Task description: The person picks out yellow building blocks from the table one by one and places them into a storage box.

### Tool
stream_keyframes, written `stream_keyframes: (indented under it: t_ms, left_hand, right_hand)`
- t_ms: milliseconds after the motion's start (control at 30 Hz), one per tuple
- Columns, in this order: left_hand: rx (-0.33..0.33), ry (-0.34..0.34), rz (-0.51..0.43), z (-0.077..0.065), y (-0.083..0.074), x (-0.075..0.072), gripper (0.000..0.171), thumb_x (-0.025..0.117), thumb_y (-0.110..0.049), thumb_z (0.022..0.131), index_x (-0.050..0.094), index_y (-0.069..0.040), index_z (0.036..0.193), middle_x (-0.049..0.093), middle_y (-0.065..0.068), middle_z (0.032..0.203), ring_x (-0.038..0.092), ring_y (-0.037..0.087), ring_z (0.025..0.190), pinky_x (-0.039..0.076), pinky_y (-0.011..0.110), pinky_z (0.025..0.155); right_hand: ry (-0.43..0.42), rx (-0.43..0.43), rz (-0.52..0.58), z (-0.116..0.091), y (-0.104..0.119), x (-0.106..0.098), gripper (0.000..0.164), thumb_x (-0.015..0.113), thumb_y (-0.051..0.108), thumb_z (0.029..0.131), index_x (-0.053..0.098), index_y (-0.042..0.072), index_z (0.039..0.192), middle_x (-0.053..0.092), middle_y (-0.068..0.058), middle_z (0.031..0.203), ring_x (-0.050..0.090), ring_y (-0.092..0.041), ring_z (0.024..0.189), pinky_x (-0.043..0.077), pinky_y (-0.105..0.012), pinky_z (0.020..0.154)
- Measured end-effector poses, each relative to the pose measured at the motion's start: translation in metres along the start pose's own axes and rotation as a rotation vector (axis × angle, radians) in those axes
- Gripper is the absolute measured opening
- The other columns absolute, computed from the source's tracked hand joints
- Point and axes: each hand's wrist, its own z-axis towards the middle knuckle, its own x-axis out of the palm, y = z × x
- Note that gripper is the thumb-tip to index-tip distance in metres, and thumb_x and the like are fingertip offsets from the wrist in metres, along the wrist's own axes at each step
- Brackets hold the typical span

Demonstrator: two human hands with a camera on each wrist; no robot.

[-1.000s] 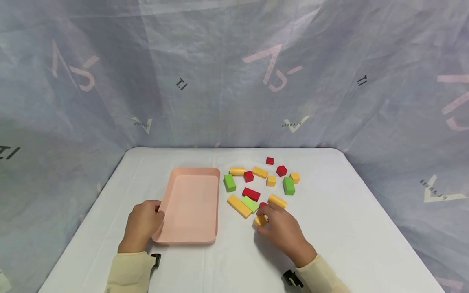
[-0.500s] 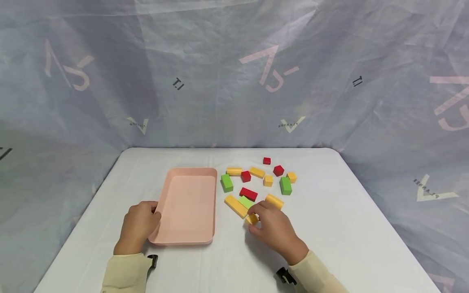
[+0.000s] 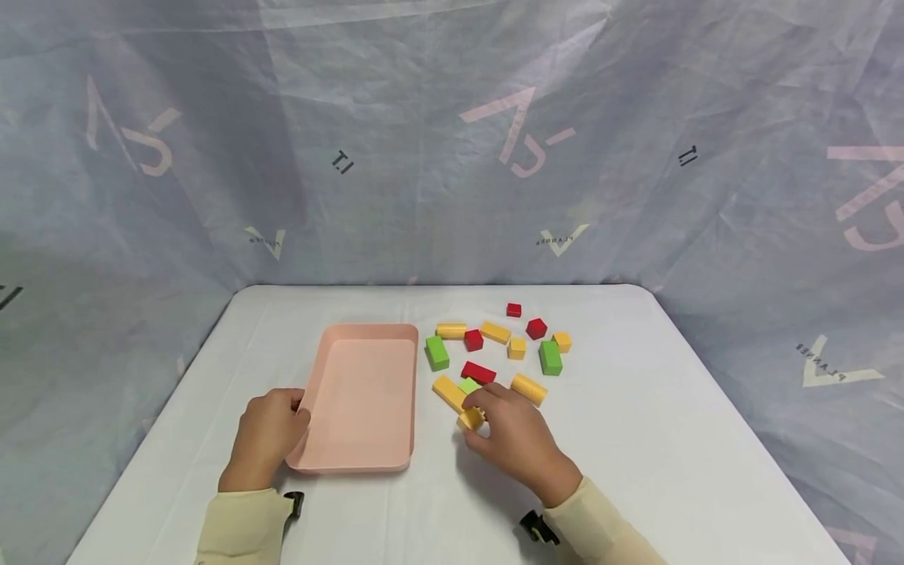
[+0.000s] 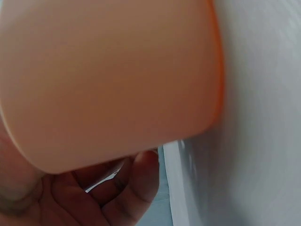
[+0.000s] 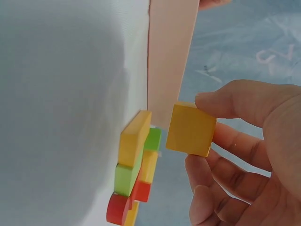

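A yellow cube (image 5: 191, 129) is pinched between the thumb and fingers of my right hand (image 3: 518, 439). In the right wrist view it is held off the white tabletop. Just beyond that hand in the head view lie a long yellow block (image 3: 449, 394) and a light green block (image 3: 469, 385), the latter partly covered by the fingers. My left hand (image 3: 264, 434) grips the left side of a shallow pink tray (image 3: 413, 400), which stands flat on the table with nothing in it. The tray wall (image 4: 117, 84) fills much of the left wrist view, with curled fingers (image 4: 143, 176) below it.
Several wooden blocks lie scattered right of the tray, among them a red block (image 3: 479, 373), a yellow cylinder (image 3: 529, 389), green blocks (image 3: 551, 358) and a small red piece (image 3: 514, 310) farthest back. A printed grey cloth (image 3: 424, 157) hangs behind the table.
My right hand has moved left with the yellow cube, toward the tray, now overlapping the light green block in view. The left hand keeps its hold on the tray. The whole view shifted slightly.
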Motion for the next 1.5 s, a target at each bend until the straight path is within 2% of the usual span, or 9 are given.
stream_keyframes:
  t_ms: [200,367,633,867,1033,1267,1500]
  left_hand:
    - [-0.009,0.004,0.007,-0.002,0.003,-0.001,0.023,0.054,-0.008,0.084,0.072,-0.009,0.098,0.066,0.003,0.078,0.052,0.018,0.064,0.044,0.037,0.055]
    - [-0.008,0.011,-0.004,-0.002,0.003,-0.001,0.024,0.054,-0.009,0.084,0.071,-0.008,0.101,0.067,0.004,0.080,0.053,0.017,0.065,0.045,0.038,0.057]
    - [-0.007,0.009,0.005,-0.002,0.001,0.000,0.025,0.054,-0.009,0.084,0.071,-0.008,0.103,0.067,0.004,0.081,0.052,0.018,0.064,0.045,0.038,0.056]
    - [-0.002,0.009,0.023,-0.001,0.001,0.000,0.026,0.054,-0.009,0.085,0.070,-0.007,0.105,0.067,0.006,0.083,0.052,0.018,0.064,0.045,0.039,0.056]
    - [-0.002,0.010,0.034,-0.001,0.000,0.001,0.026,0.054,-0.009,0.084,0.070,-0.007,0.105,0.067,0.005,0.081,0.052,0.018,0.064,0.044,0.038,0.055]
    - [0.019,0.006,0.048,0.001,-0.001,0.000,0.024,0.054,-0.008,0.084,0.071,-0.009,0.101,0.062,0.002,0.070,0.048,0.018,0.059,0.040,0.035,0.050]
    - [0.025,0.002,0.055,0.000,-0.001,0.000,0.027,0.053,-0.009,0.084,0.070,-0.008,0.104,0.064,0.002,0.074,0.049,0.018,0.060,0.040,0.035,0.051]
  right_hand:
    - [0.037,-0.023,0.034,0.006,0.007,-0.001,0.029,0.077,0.033,0.073,0.066,0.024,0.099,0.058,0.011,0.096,0.048,-0.001,0.076,0.049,-0.027,0.065]
    - [0.047,-0.036,0.052,0.008,0.011,-0.003,0.031,0.078,0.031,0.073,0.066,0.022,0.100,0.058,0.009,0.097,0.048,-0.003,0.078,0.051,-0.029,0.067]
    - [0.030,-0.034,0.070,0.013,0.019,-0.004,0.032,0.078,0.033,0.073,0.065,0.023,0.101,0.056,0.011,0.098,0.048,-0.001,0.077,0.051,-0.028,0.066]
    - [-0.002,-0.085,0.089,0.018,0.028,-0.005,0.030,0.076,0.032,0.075,0.064,0.023,0.101,0.055,0.011,0.098,0.046,-0.001,0.077,0.049,-0.025,0.063]
    - [0.009,-0.078,0.092,0.022,0.034,-0.005,0.028,0.075,0.033,0.076,0.064,0.024,0.100,0.055,0.013,0.099,0.045,0.001,0.082,0.050,-0.023,0.065]
    - [0.008,-0.089,0.088,0.028,0.040,-0.007,0.028,0.075,0.033,0.076,0.064,0.025,0.100,0.055,0.014,0.098,0.044,0.002,0.082,0.050,-0.023,0.065]
    - [0.013,-0.109,0.091,0.036,0.052,-0.006,0.031,0.076,0.036,0.075,0.064,0.025,0.101,0.054,0.013,0.097,0.045,0.001,0.079,0.049,-0.023,0.064]
